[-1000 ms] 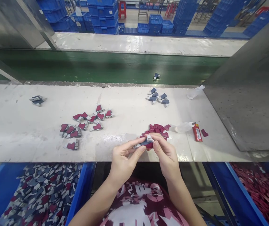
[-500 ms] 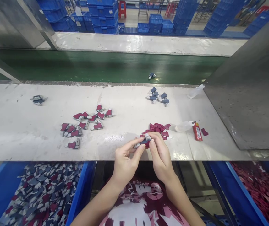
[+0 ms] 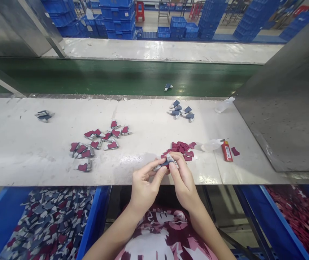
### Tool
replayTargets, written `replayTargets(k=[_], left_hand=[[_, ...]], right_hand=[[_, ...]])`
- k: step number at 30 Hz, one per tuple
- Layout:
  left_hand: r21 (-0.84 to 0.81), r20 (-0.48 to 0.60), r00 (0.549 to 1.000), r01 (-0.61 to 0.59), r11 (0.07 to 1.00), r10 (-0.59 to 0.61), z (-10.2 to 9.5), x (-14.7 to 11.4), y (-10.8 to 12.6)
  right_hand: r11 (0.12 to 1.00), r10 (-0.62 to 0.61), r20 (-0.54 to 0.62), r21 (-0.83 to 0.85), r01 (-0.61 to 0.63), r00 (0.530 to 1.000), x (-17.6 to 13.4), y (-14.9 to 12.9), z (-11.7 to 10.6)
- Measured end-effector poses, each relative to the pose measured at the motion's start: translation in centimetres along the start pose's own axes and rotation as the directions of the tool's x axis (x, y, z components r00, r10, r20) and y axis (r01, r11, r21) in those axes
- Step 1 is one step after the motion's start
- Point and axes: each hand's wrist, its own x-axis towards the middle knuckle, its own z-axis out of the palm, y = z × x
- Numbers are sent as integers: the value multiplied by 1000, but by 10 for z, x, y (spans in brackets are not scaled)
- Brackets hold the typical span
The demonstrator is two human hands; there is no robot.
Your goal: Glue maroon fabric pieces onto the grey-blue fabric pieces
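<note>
Between the fingertips of both hands is a small blue and grey plastic part [image 3: 168, 159] with some dark red showing on it. My left hand [image 3: 147, 180] pinches its left end; my right hand [image 3: 182, 177] grips the right end, thumb pressed on it. Just behind the fingers lies a pile of dark red pieces [image 3: 181, 147]. To the left, several grey parts with red faces [image 3: 107, 136] are spread on the white bench [image 3: 140, 112]. Farther back sits a group of blue and grey parts [image 3: 188, 116].
A clear dropper bottle [image 3: 211, 145] lies beside a red lighter [image 3: 227, 151]; another bottle [image 3: 224, 105] is behind. The green conveyor [image 3: 111, 77] carries one part. Blue bins of parts [image 3: 89, 231] and red pieces [image 3: 281, 222] stand below the bench. A metal panel [image 3: 287, 101] rises at right.
My right thumb and fingers have shifted slightly on the held part. The part on the green conveyor has moved a little to the left.
</note>
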Motion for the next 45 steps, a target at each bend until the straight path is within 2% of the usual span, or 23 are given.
replayTargets(k=[4, 9, 14, 17, 20, 22, 24, 27, 29, 32, 36, 39, 45], left_hand=[[74, -26, 998, -59, 996, 61, 1, 1, -7], [257, -17, 962, -261, 931, 274, 3, 2, -13], [343, 124, 887, -460, 819, 446, -9, 14, -15], [349, 192, 856, -517, 782, 481, -18, 21, -17], [348, 123, 900, -433, 831, 417, -21, 22, -15], [283, 75, 951, -309, 908, 300, -19, 21, -11], [149, 75, 988, -144, 978, 134, -18, 19, -5], [-27, 127, 989, 83, 996, -79, -16, 17, 3], [-68, 145, 979, 156, 985, -145, -17, 18, 5], [-83, 167, 968, 204, 976, -188, -18, 21, 8], [-96, 273, 937, 251, 963, -217, -20, 26, 12], [-91, 311, 923, 267, 960, -227, -21, 28, 11], [-152, 285, 934, 267, 952, -217, -23, 32, 0]], right_hand=[[999, 34, 18, 36, -35, 999, 1, 5, -3], [986, 108, -89, 134, -96, 990, 4, 9, -2], [956, 213, -62, 220, -195, 975, 10, 14, -3], [945, 249, 2, 217, -243, 969, 13, 17, -6], [970, 189, 14, 152, -189, 982, 15, 17, -9], [997, 71, -22, 31, -70, 997, 16, 15, -11], [989, -88, -56, -122, 80, 995, 17, 12, -12], [927, -281, -92, -282, 246, 955, 19, 10, -15], [896, -349, -87, -323, 305, 933, 21, 10, -17], [870, -396, -9, -325, 371, 918, 24, 9, -19], [863, -416, 93, -272, 425, 905, 27, 10, -19], [874, -420, 76, -232, 426, 904, 28, 14, -16], [908, -388, -50, -191, 372, 920, 27, 26, -6]])
